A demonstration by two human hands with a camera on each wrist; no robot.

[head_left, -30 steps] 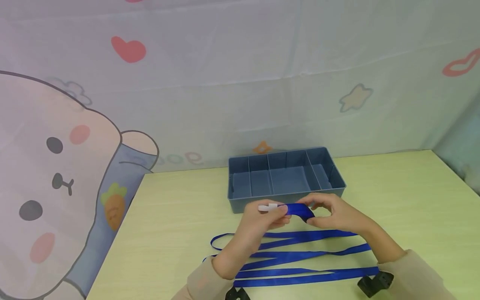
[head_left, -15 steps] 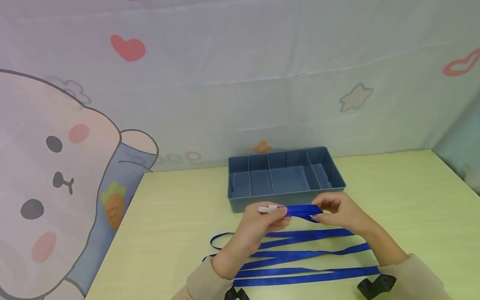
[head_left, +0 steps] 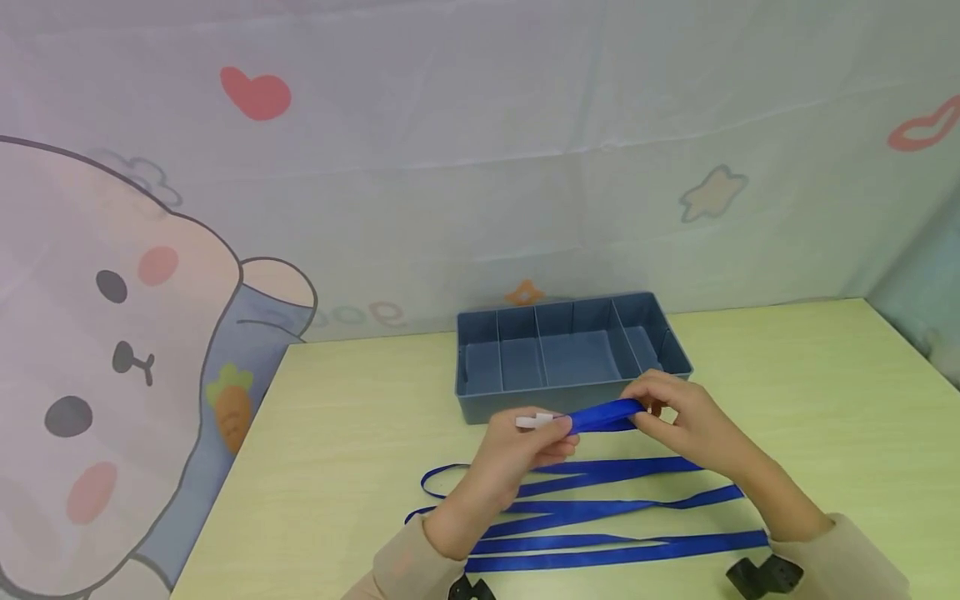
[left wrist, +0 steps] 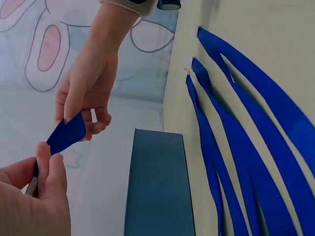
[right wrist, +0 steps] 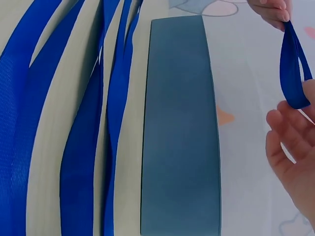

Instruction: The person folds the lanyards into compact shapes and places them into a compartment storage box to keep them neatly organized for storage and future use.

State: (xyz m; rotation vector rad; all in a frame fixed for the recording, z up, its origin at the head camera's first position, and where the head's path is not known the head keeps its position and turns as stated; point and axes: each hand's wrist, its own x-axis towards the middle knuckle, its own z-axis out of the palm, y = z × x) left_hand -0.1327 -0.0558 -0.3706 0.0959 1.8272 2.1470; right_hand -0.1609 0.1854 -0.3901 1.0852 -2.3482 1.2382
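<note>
Held up between both hands, in front of a blue-grey divided box [head_left: 525,403], is a folded blue lanyard [head_left: 604,413] with a white plastic clip [head_left: 531,421]. My left hand [head_left: 517,450] pinches it beside the clip, thumb on top. The folded end lies between the thumb and fingers of my right hand [head_left: 693,421]. From the right wrist, the lanyard [right wrist: 291,81] shows as a narrow loop hanging between the hands. Below them, three more blue lanyards [head_left: 600,564] lie stretched side by side across the table; my forearms cover parts of them.
The box stands at the back of the pale yellow table [head_left: 360,417], its several compartments facing up. Behind the table hangs a printed cloth [head_left: 450,167]. Black wrist mounts [head_left: 765,575] show near the sleeves.
My right hand has moved right and slightly up, drawing the folded lanyard out straighter. It now grips the end that curved down earlier. My left hand has stayed nearly still.
</note>
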